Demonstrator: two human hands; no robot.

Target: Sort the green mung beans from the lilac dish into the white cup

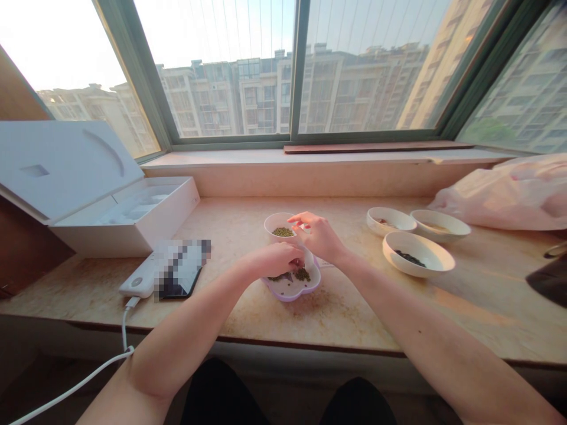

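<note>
A small white bowl (270, 234) with green beans (282, 232), which look like mung beans, stands behind a lilac-edged, scalloped dish (290, 290). My right hand (318, 233) is at the bowl's right rim, with fingers bent over it and the thumb close beside them; it appears to grip the rim. Over the dish, my left hand (283, 258) reaches down with its fingers pinched together just above a small heap of green beans (303, 274). Whatever lies between those fingertips is too small to make out. More beans lie in the dish, partly hidden under my left hand.
Three white bowls (419, 261) with small contents stand to the right, one holding dark pieces. A pink-white plastic bag (509, 192) lies behind them. On the left are an open white box (163, 215), a phone (181, 280) and a white power bank (140, 277) with a cable.
</note>
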